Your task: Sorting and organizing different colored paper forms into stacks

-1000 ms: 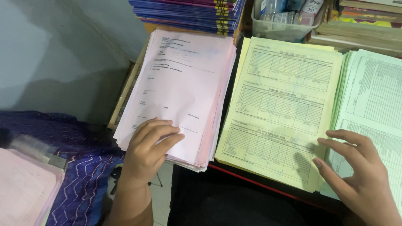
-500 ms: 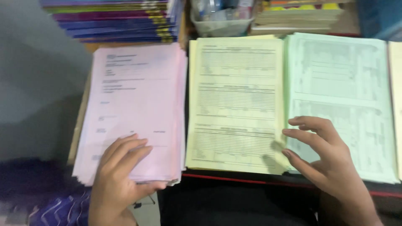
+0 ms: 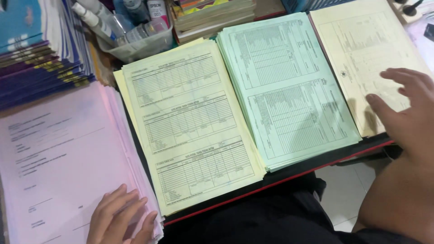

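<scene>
Four stacks of printed forms lie side by side on a dark table. My left hand (image 3: 120, 217) rests flat on the near corner of the pink stack (image 3: 63, 158) at the left, fingers spread. Beside it lie a yellow stack (image 3: 190, 122) and a pale green stack (image 3: 289, 90). My right hand (image 3: 404, 106) hovers with fingers apart over the cream stack (image 3: 361, 45) at the far right, holding nothing.
A pile of purple and blue booklets (image 3: 40, 58) sits at the back left. A clear plastic tub (image 3: 140, 43) with small bottles stands behind the yellow stack, next to stacked books (image 3: 212, 16). The table's red-lined front edge (image 3: 289, 178) runs above my dark lap.
The view has swung right. My right hand has moved from the green stack's near edge across to the cream stack. My left hand stays on the pink stack.
</scene>
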